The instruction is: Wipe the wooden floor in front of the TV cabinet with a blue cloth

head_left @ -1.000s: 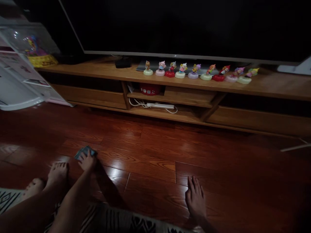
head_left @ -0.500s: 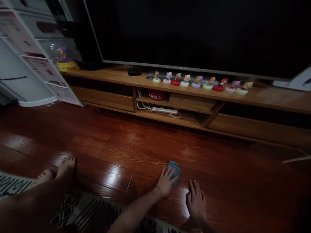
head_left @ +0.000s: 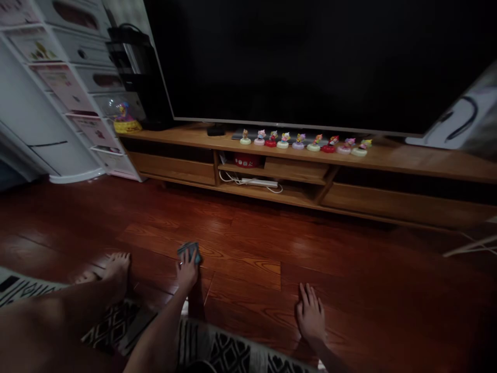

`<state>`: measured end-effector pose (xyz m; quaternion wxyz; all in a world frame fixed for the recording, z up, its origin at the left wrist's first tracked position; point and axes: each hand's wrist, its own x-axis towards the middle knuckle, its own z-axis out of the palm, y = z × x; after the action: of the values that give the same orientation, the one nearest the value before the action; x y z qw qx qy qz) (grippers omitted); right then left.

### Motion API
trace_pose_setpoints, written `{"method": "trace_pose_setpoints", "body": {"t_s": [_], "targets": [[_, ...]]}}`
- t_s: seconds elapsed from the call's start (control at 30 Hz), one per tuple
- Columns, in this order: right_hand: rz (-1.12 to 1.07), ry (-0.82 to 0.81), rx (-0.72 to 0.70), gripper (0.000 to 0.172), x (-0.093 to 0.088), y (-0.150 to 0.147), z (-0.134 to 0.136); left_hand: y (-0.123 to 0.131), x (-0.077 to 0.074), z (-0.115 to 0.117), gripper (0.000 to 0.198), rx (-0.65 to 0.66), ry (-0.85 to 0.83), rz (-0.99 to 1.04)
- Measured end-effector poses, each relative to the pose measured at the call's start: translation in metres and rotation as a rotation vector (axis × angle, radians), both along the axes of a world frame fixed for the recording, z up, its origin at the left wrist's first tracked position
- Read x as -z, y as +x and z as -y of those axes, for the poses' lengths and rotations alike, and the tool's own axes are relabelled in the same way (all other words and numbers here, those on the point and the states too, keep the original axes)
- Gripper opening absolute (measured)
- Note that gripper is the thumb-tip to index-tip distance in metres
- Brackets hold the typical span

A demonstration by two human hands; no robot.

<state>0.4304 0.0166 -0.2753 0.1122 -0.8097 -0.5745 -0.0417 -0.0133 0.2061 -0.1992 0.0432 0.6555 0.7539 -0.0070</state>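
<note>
My left hand (head_left: 187,270) presses a small teal cloth (head_left: 190,251) onto the dark red wooden floor (head_left: 252,248), fingers over the cloth's near edge. My right hand (head_left: 310,314) lies flat on the floor further right, fingers spread, holding nothing. My bare feet (head_left: 112,267) rest on the floor left of the left hand, and my legs stretch over a black-and-white patterned rug (head_left: 217,352).
A long low wooden TV stand (head_left: 295,171) runs along the far side under a big dark screen (head_left: 310,62). A row of small toy figures (head_left: 303,142) stands on it. White drawers (head_left: 58,93) stand at the far left.
The left hand slid the teal cloth from the far left to beside the right hand, then back left toward the middle. The right hand stayed flat in place. The view tilted up.
</note>
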Motion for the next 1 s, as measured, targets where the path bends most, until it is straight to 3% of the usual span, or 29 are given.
{"method": "trace_pose_setpoints", "body": {"t_s": [0.1,0.17,0.23,0.3,0.5,0.57,0.6,0.63,0.7,0.83,0.9,1.0], "targets": [[-0.006,0.011,0.010,0.064,0.004,0.000,-0.002,-0.019,0.009,0.024,0.057,-0.138,0.050,-0.085],[-0.006,0.004,0.007,0.063,0.005,0.001,-0.004,-0.005,0.013,0.038,0.056,-0.132,0.068,-0.097],[-0.006,-0.016,0.004,0.063,0.005,0.002,-0.005,0.025,0.014,0.052,0.058,-0.011,0.056,-0.058],[-0.004,-0.034,0.010,0.063,0.005,0.003,-0.005,0.063,0.015,0.068,0.062,0.225,0.003,0.025],[0.004,-0.009,-0.002,0.063,0.003,0.002,-0.005,0.163,0.033,0.138,0.069,1.180,-0.189,0.316],[0.008,0.007,-0.001,0.063,0.002,0.001,-0.005,0.176,0.036,0.148,0.067,1.372,-0.184,0.363],[0.010,0.013,0.003,0.063,0.001,0.000,-0.006,0.177,0.035,0.147,0.066,1.406,-0.176,0.368],[0.011,0.017,0.008,0.063,-0.001,-0.001,-0.006,0.173,0.032,0.142,0.065,1.392,-0.170,0.360],[0.012,0.021,0.015,0.063,-0.003,-0.002,-0.006,0.154,0.021,0.120,0.064,1.212,-0.167,0.305],[0.017,0.030,0.021,0.063,-0.003,-0.002,-0.007,0.081,-0.002,0.070,0.058,0.492,-0.148,0.136],[0.017,0.036,0.020,0.063,0.001,0.000,-0.008,0.044,-0.006,0.057,0.054,0.155,-0.117,0.069],[0.007,0.043,0.015,0.063,0.008,0.003,-0.010,0.017,-0.004,0.059,0.053,-0.115,-0.073,-0.009]]}}
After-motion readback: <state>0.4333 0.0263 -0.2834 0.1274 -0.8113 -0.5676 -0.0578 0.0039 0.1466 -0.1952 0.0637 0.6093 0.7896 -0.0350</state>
